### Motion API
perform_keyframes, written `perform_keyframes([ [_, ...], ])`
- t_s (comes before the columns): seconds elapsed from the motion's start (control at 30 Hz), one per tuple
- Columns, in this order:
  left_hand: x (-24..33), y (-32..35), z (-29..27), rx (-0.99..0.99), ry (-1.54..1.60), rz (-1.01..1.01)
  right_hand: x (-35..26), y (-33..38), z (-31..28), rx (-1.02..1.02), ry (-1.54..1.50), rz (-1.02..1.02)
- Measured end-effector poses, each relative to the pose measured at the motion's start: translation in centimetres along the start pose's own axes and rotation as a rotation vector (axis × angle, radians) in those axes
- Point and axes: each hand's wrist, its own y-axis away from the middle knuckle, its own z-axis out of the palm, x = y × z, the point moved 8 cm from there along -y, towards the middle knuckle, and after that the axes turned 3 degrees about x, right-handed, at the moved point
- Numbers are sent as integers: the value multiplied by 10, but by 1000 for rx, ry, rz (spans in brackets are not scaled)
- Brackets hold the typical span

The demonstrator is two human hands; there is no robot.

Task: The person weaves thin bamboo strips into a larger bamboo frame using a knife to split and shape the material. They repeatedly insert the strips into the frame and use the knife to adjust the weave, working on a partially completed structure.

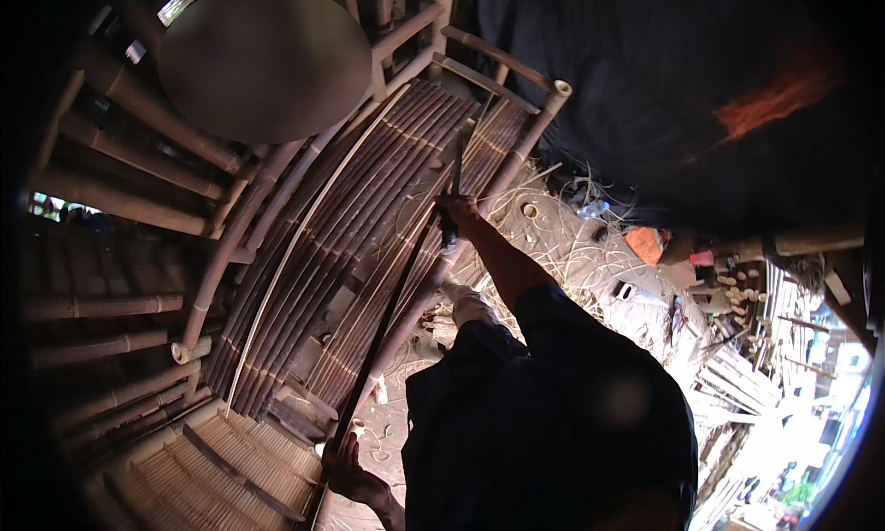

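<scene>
- Head view: right hand [458, 208] stretched out, fingers closed round the handle of a long dark blade [455, 176] held over the slatted bamboo frame [369, 208].
- Left hand [343, 466] low by the frame's near end, fingers wrapped round a long dark bamboo strip [392, 319] running up toward the right hand.
- Pale thin strip [304, 227] lying along the slats, apart from both hands.
- Shavings and offcuts [572, 245] scattered over the floor beyond.
- Step in hand, by judgement: trimming or splitting the dark strip at its far end.
- Next move likely calls for a steady left-hand hold and the blade kept along the strip, clear of the slats.
</scene>
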Motion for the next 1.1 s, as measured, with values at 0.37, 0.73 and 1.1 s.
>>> perform_keyframes([
  [0.37,55,-37,98,37,-55,145,-46,-55,-14,55,-19,39],
  [0.73,-34,-90,98,43,-86,-109,-38,-100,-19,16,344,-71],
  [1.1,-259,-213,83,53,333,-541,120,-7,166,-711,1647,-981],
])
